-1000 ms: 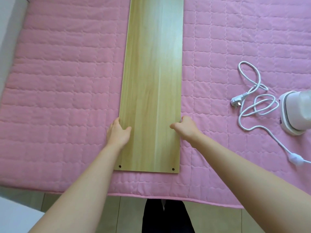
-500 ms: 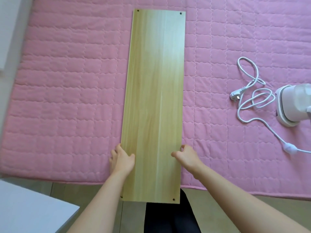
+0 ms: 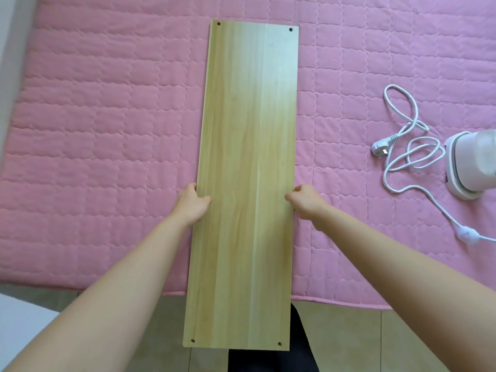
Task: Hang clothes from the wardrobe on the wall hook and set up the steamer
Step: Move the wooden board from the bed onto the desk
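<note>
Wooden board (image 3: 247,183) lies on pink quilted bedspread (image 3: 107,130).

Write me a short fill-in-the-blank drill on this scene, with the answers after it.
1. Both hands, the left hand and the right hand, grip the long edges of a wooden ____.
2. The bed cover is ____ in colour.
3. The steamer lies to the ____ of the board.
4. The plug of the white cord lies loose on the ____.

Answers: board; pink; right; bed
</note>
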`<state>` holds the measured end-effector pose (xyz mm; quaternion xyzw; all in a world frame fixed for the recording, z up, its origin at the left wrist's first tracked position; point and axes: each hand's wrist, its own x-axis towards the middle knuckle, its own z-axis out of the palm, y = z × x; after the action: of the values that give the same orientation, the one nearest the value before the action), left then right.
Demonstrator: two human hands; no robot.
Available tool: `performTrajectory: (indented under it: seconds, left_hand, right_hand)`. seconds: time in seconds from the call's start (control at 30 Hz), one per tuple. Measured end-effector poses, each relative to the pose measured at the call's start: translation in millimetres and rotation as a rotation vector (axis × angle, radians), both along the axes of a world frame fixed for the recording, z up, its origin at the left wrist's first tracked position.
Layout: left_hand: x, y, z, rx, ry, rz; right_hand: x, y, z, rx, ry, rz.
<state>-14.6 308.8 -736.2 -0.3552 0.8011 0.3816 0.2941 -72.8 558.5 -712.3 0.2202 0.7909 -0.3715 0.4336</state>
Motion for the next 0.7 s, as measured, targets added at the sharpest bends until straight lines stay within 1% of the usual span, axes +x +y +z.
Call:
performTrajectory:
  seconds: [0.13, 0.2, 0.33, 0.57, 0.7]
  left_hand:
    - [-16.4, 2.0, -5.6, -0.007, -0.018, 0.054]
    - [-11.7, 7.2, -7.7, -0.058, -0.038, 0.055]
    - [-0.5, 15.3, -6.6, -0.127, -0.058, 0.077]
    - [35.8, 20.9, -2.4, -0.202, -0.151, 0.140]
    - [63.9, 23.9, 4.7, -0.186, -0.196, 0.225]
  right_hand:
    - [-20.6, -1.2, -2.4, 0.028, -0.003, 0.009]
    - [-17.7, -0.5, -0.1, 0.041, 0.000, 0.029]
    - [-4.4, -1.5, 7.2, 0.021, -0.035, -0.001]
    - [40.9, 9.6, 0.0, -0.059, -0.204, -0.071]
    - [76.0, 24.3, -6.4, -0.120, -0.407, -0.098]
